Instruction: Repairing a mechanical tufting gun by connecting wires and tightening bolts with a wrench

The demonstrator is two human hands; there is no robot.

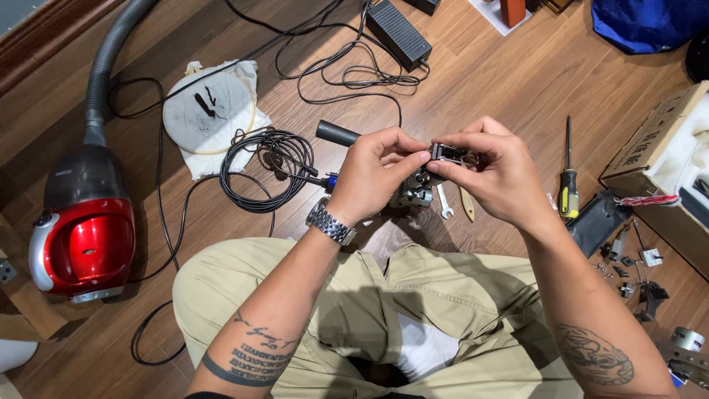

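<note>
I sit cross-legged on a wooden floor. My left hand [377, 174] and my right hand [491, 174] meet over my knees and together hold a small dark metal part [447, 154] between their fingertips. A larger grey mechanical assembly [413, 193] shows just below the hands, partly hidden by my left hand; I cannot tell whether it is held or lying on the floor. A steel watch [330, 223] is on my left wrist.
A small wrench [444, 203] and a wooden-handled tool [467, 205] lie under the hands. A yellow-handled screwdriver [568, 185], small metal parts [628, 266] and a cardboard box [653, 144] are at right. A coiled black cable [262, 166], a red vacuum cleaner [85, 236] and a power adapter [399, 33] lie left and ahead.
</note>
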